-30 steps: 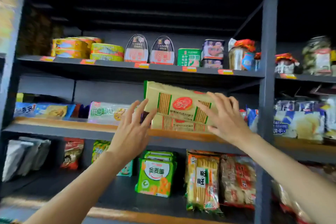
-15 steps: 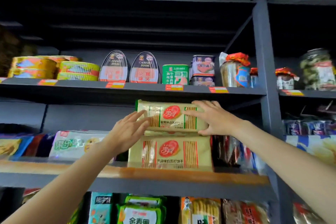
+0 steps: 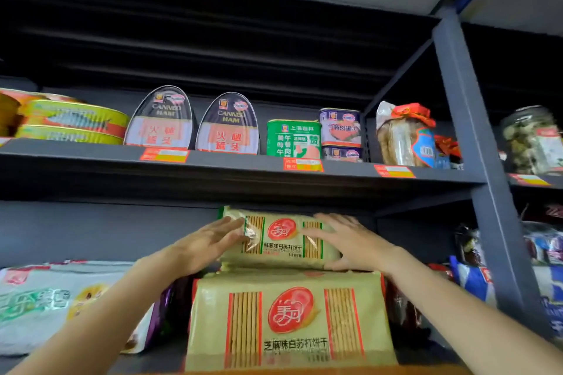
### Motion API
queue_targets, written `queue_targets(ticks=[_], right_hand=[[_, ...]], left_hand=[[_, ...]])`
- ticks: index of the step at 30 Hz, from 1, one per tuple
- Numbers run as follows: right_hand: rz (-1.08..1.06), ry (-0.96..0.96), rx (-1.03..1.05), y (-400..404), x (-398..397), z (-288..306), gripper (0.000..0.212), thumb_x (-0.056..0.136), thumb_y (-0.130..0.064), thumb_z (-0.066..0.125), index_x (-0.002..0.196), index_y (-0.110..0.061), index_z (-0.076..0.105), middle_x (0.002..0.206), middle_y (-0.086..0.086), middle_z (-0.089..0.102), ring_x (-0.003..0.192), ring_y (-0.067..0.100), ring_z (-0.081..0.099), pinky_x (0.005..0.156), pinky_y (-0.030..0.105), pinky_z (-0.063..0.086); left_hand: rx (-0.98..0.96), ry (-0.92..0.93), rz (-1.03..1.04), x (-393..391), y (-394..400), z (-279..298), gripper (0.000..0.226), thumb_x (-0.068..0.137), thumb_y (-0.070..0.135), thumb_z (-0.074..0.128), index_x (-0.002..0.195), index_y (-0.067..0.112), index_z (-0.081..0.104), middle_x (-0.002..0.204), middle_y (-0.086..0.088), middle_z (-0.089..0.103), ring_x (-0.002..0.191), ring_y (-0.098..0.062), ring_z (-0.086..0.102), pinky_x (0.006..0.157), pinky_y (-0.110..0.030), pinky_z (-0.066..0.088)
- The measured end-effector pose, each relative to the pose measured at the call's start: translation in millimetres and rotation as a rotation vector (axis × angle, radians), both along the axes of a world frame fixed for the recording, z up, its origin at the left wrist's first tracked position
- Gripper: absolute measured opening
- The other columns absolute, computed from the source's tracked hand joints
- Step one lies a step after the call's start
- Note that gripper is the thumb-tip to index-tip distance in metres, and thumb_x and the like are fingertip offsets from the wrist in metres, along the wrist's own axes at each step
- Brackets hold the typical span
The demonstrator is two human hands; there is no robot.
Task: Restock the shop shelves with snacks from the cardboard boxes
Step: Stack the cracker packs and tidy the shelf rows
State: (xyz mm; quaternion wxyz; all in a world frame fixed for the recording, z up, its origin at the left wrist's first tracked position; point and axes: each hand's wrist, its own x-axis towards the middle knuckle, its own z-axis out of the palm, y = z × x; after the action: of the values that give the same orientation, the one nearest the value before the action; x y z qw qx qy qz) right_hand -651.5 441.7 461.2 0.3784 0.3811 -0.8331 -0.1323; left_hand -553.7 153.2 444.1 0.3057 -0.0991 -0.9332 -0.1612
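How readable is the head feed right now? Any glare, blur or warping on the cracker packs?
Head view: wide-angle warping bends the shelf upright; glare on the upper cracker pack wrapper beside the left hand; lower cracker pack print is readable; price tags are washed out and blurred; upper bay is dark.

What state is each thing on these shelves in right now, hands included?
Top cracker pack: lying flat on the lower pack, pressed by both hands.
Lower cracker pack: flat on the shelf, sealed.
Left hand: fingers straight, against the pack's left end.
Right hand: fingers straight, against its right end.
Ham tins: standing upright, unopened.
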Motion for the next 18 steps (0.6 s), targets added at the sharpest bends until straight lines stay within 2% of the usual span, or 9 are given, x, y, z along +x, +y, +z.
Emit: queue_targets(ticks=[2, 4, 6, 8, 9, 11, 14, 16, 18], right_hand=[[-0.008, 0.001, 0.002, 0, 1, 0, 0.076, 0.087, -0.043, 0.060, 0.146, -0.045, 0.012, 0.158, 0.003, 0.005, 0.143, 0.024, 0.010, 0.115, 0.040, 0.013], [-0.018, 0.001, 0.012, 0, 3, 0, 0.076, 0.087, -0.041, 0.060, 0.147, -0.044, 0.012, 0.157, 0.003, 0.004, 0.143, 0.024, 0.008, 0.114, 0.041, 0.012], [-0.028, 0.007, 0.035, 0, 4, 0, 0.077, 0.088, -0.041, 0.060, 0.147, -0.044, 0.011, 0.158, 0.002, 0.002, 0.144, 0.024, 0.006, 0.115, 0.041, 0.009], [-0.039, 0.009, 0.057, 0, 5, -1, 0.077, 0.089, -0.042, 0.060, 0.147, -0.044, 0.009, 0.158, 0.002, 0.001, 0.144, 0.024, 0.004, 0.115, 0.042, 0.007], [-0.046, -0.003, 0.059, 1, 7, -1, 0.078, 0.089, -0.041, 0.060, 0.147, -0.044, 0.009, 0.158, 0.002, 0.000, 0.144, 0.024, 0.003, 0.115, 0.043, 0.007], [-0.059, -0.030, 0.061, 4, 12, 0, 0.077, 0.089, -0.039, 0.060, 0.147, -0.044, 0.009, 0.158, 0.001, 0.000, 0.144, 0.023, 0.002, 0.115, 0.043, 0.007], [0.000, -0.070, -0.007, 11, 20, 3, 0.069, 0.091, -0.032, 0.058, 0.147, -0.041, 0.019, 0.158, -0.001, 0.005, 0.144, 0.021, 0.004, 0.115, 0.042, 0.012], [0.123, -0.155, -0.172, 17, 31, 5, 0.058, 0.093, -0.029, 0.056, 0.144, -0.036, 0.030, 0.155, 0.002, 0.019, 0.141, 0.023, 0.016, 0.114, 0.041, 0.020], [0.293, -0.290, -0.354, 21, 48, 5, 0.045, 0.095, -0.030, 0.052, 0.139, -0.032, 0.042, 0.142, 0.001, 0.041, 0.133, 0.022, 0.035, 0.110, 0.039, 0.029]], left_hand=[[-0.023, 0.028, -0.005, -6, -7, -1, 0.123, 0.040, 0.102, 0.005, 0.141, 0.039, 0.033, 0.153, 0.018, 0.014, 0.142, 0.000, 0.004, 0.119, -0.034, 0.005], [-0.039, 0.058, -0.009, -2, -5, -5, 0.119, 0.043, 0.101, 0.004, 0.138, 0.038, 0.040, 0.152, 0.018, 0.018, 0.142, -0.001, 0.007, 0.118, -0.035, 0.008], [-0.008, 0.073, -0.037, 4, -2, -10, 0.101, 0.054, 0.096, 0.009, 0.124, 0.039, 0.054, 0.148, 0.022, 0.025, 0.140, -0.004, 0.015, 0.116, -0.035, 0.020], [0.128, 0.039, -0.105, 13, 4, -15, 0.086, 0.059, 0.094, 0.019, 0.108, 0.038, 0.063, 0.143, 0.021, 0.035, 0.134, -0.007, 0.030, 0.106, -0.034, 0.037], [0.209, 0.002, -0.133, 17, 6, -16, 0.084, 0.060, 0.094, 0.025, 0.108, 0.037, 0.064, 0.140, 0.017, 0.042, 0.127, -0.009, 0.040, 0.099, -0.030, 0.041], [0.297, -0.079, -0.135, 24, 9, -17, 0.075, 0.065, 0.089, 0.029, 0.107, 0.038, 0.064, 0.132, 0.012, 0.051, 0.116, -0.015, 0.050, 0.095, -0.026, 0.037], [0.299, -0.068, -0.114, 34, 11, -17, 0.052, 0.083, 0.073, 0.028, 0.090, 0.040, 0.067, 0.131, 0.010, 0.053, 0.122, -0.015, 0.047, 0.102, -0.029, 0.030], [0.328, 0.023, -0.074, 43, 12, -18, 0.050, 0.091, 0.062, 0.026, 0.089, 0.037, 0.069, 0.129, 0.006, 0.057, 0.124, -0.015, 0.046, 0.102, -0.030, 0.028], [0.353, 0.165, 0.008, 56, 19, -20, 0.049, 0.097, 0.048, 0.024, 0.098, 0.030, 0.070, 0.127, 0.001, 0.059, 0.124, -0.018, 0.046, 0.098, -0.029, 0.028]])
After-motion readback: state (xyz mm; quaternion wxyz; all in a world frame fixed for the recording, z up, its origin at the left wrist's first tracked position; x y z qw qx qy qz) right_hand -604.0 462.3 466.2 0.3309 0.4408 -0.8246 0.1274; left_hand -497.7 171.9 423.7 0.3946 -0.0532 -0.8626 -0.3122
